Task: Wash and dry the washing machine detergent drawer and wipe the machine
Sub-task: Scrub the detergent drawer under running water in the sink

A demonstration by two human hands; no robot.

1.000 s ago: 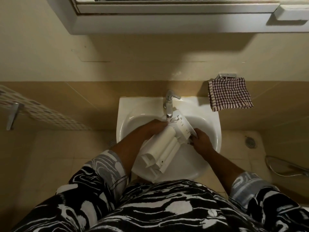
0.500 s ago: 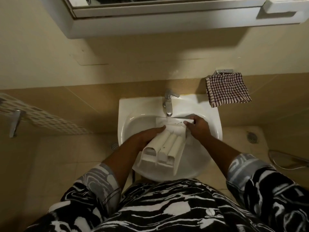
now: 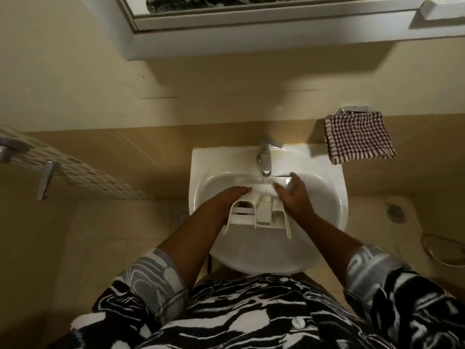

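Note:
The white detergent drawer (image 3: pixel 261 215) is upside down over the white basin (image 3: pixel 203 172), its front panel toward the chrome tap (image 3: pixel 265 159) and its rounded compartments toward me. My left hand (image 3: pixel 232 197) grips the drawer's left side. My right hand (image 3: pixel 293 195) rests on the right side with fingers spread over the front panel, which looks blurred. I cannot tell whether water runs from the tap. The washing machine is out of sight.
A checked cloth (image 3: pixel 359 137) hangs from a holder on the wall right of the basin. A mirror cabinet (image 3: pixel 251 34) juts out overhead. A towel rail with patterned fabric (image 3: pixel 75 172) is at left. Floor drains (image 3: pixel 396 212) and a hose (image 3: pixel 437 250) lie at right.
The drawer has turned from a diagonal tilt to lie square under the tap, front panel at the back. My right hand moved from its near right edge up to the front panel.

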